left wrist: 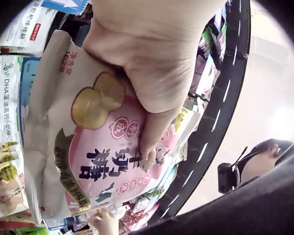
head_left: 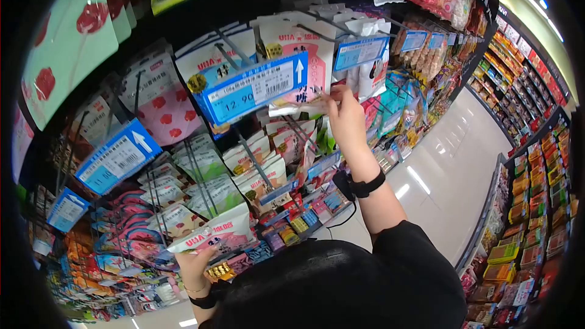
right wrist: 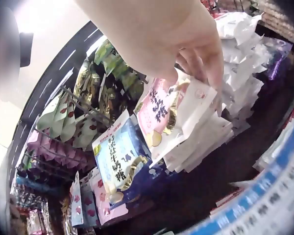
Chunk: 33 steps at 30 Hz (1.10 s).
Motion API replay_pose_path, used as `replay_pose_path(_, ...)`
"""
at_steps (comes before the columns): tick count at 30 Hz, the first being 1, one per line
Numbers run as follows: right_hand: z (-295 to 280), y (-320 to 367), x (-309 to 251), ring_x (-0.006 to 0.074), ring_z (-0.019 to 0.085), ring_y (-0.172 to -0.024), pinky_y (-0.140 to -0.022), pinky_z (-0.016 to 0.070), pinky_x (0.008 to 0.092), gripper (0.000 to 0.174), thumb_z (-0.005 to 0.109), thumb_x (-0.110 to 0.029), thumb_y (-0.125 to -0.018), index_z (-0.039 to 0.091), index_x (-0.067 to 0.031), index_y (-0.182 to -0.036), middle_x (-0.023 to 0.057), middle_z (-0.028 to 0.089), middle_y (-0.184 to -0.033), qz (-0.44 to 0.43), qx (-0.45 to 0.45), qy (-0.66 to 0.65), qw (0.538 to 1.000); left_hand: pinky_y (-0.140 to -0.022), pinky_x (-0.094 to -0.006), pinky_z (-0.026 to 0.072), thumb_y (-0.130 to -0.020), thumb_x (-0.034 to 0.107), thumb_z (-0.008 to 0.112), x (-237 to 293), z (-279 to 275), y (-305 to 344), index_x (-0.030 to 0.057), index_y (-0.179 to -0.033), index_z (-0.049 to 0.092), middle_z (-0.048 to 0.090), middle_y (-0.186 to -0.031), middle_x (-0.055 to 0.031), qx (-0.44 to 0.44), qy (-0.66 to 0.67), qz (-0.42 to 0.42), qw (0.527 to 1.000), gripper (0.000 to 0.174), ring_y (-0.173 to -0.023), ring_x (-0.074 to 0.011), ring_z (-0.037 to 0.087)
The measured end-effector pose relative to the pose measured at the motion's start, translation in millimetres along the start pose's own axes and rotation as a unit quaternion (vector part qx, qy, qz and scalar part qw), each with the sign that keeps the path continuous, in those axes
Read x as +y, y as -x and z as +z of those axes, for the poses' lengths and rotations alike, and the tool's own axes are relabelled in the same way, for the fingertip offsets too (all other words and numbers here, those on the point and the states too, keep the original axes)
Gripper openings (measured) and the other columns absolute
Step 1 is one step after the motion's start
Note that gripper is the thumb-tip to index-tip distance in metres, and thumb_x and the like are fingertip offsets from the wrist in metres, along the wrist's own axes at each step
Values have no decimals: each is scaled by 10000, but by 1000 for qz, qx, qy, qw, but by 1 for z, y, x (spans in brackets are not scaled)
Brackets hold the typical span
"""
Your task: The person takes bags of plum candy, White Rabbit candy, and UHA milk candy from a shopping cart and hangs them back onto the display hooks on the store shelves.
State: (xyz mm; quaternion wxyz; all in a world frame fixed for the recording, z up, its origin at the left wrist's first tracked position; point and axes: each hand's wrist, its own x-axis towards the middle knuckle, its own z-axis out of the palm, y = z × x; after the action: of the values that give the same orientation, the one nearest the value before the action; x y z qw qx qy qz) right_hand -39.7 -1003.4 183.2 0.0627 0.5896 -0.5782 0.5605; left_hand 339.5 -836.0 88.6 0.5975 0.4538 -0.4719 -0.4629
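Note:
In the left wrist view my left hand (left wrist: 152, 63) grips a white and pink candy bag (left wrist: 108, 156), thumb across its printed front. The head view shows that hand (head_left: 194, 268) low at the left, the bag (head_left: 219, 231) tilted in it. My right hand (head_left: 348, 123) is higher and to the right, its fingers at the lower edge of a pink and white bag (head_left: 298, 42) on a rack hook. In the right wrist view the right hand (right wrist: 186, 49) pinches this front bag (right wrist: 161, 110); similar bags hang behind it. Some fingertips are hidden.
Blue price tags (head_left: 259, 88) stick out in front of the hooks. A blue and white bag (right wrist: 120, 156) hangs beside the pink ones. Rows of other packets (head_left: 201, 173) fill the lower hooks. Across the tiled floor (head_left: 451, 146) stand more stocked shelves (head_left: 527, 231).

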Motion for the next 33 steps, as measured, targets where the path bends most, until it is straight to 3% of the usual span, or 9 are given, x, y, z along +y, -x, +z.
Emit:
replay_pose_path(3, -28, 23, 10, 388, 612, -691, -588, 479, 416, 222, 624, -165, -827, 542, -11, -964, 206, 629, -776, 39, -25, 32, 998, -797, -314, 497, -607, -72, 752, -8, 12, 6, -44, -1066, 535, 616, -1001, -121, 3, 2, 9, 1000, 508, -901, -183, 602)
replay_pose_path(10, -113, 56, 67, 43, 481, -522, -498, 393, 211, 315, 639, -97, -826, 528, -37, -1115, 43, 594, -644, 125, -104, -121, 979, -618, -225, 500, -647, -75, 721, 37, 88, 11, -31, -1044, 553, 627, -913, -83, -22, 2, 54, 998, 433, -729, -115, 603)
replay_pose_path(15, -156, 68, 129, 41, 475, -535, -506, 364, 197, 385, 625, -103, -844, 484, -58, -1200, 29, 601, -645, 178, -177, -151, 956, -711, -247, 478, -655, -50, 727, 47, 169, -2, -14, -1049, 575, 640, -870, -39, 6, -15, 133, 991, 423, -755, -108, 594)
replay_pose_path(19, -193, 66, 167, 69, 568, -617, -562, 444, 216, 404, 629, -54, -826, 481, -25, -1201, 45, 626, -742, 188, -278, -262, 905, -687, -234, 478, -704, 13, 723, 41, 220, -15, -13, -984, 622, 652, -866, -38, -24, -78, 72, 994, 298, -738, -84, 589)
replay_pose_path(21, -205, 62, 178, 131, 629, -768, -639, 500, 245, 454, 648, -37, -802, 467, -10, -1218, 82, 643, -899, 223, -339, -312, 859, -688, -234, 482, -705, 19, 729, 38, 259, -18, -7, -981, 624, 652, -882, -35, -63, 0, 31, 998, 297, -756, -85, 590)
replay_pose_path(23, -201, 50, 168, 195, 596, -995, -758, 510, 290, 580, 676, -45, -778, 403, -20, -1288, 128, 586, -1122, 109, -371, -381, 840, -712, -249, 488, -706, 26, 732, 23, 299, -21, -2, -1000, 618, 648, -920, -38, -85, -1, 36, 996, 317, -794, -95, 592)
replay_pose_path(26, -188, 43, 153, 239, 428, -1226, -910, 447, 356, 780, 732, -94, -738, 281, -25, -1371, 160, 414, -1332, 96, -391, -464, 789, -786, -285, 487, -690, -18, 733, 9, 352, -18, -1, -1050, 597, 641, -983, -46, -155, -16, 28, 987, 385, -867, -120, 601)
replay_pose_path(30, -157, 32, 144, 150, 629, -827, -724, 496, 304, 474, 705, -158, -777, 484, 25, -1154, 101, 650, -921, 111, -328, -543, 765, -806, -285, 483, -714, -31, 714, -1, 382, -20, -1, -1073, 575, 634, -984, -50, -132, -25, 7, 991, 386, -888, -123, 594)
replay_pose_path(33, -139, 19, 136, 188, 655, -755, -668, 500, 316, 371, 688, -164, -789, 540, 23, -1073, 120, 660, -841, 135, -335, -538, 762, -829, -279, 462, -800, 45, 657, 3, 371, -28, -3, -1118, 535, 607, -1041, -62, -94, -66, -3, 993, 344, -933, -116, 571)
